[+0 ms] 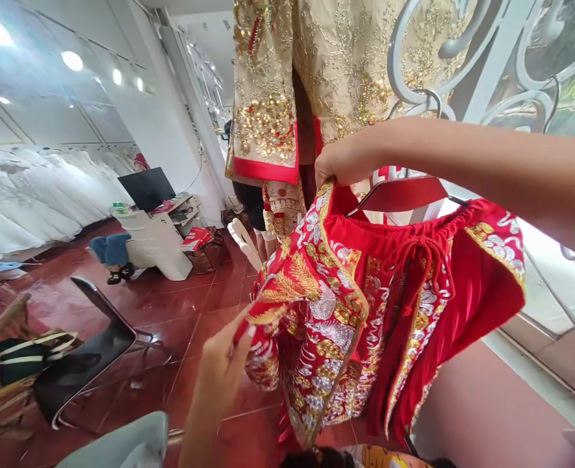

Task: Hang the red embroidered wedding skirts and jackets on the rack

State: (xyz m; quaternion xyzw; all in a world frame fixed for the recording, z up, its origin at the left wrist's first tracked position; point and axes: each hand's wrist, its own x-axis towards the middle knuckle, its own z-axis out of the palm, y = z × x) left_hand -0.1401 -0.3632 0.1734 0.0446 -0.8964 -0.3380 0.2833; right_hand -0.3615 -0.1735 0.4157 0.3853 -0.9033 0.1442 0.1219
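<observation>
A red jacket (323, 312) with gold and silver embroidery hangs in front of me. My right hand (338, 159) reaches across from the right, its fingers closed on the jacket near the collar. Lower down, my left hand (226, 344) pinches the jacket's left edge, its fingers partly behind the cloth. A red skirt (394, 227) with a gathered, tied waist shows inside the open jacket. Part of a dark hanger (377, 188) is visible at the neck. Behind it hangs a beige garment (340, 65) with gold sequins; its sleeve (265, 130) has a red cuff.
White scrolled metalwork (399, 58) stands along the window at right. Left are a black chair (106, 331), a white desk (153, 240) with a monitor (147, 188), and white gowns (38, 195) on a rail. A person's legs (112, 250) show beside the desk. A pale chair back (121, 442) is nearby.
</observation>
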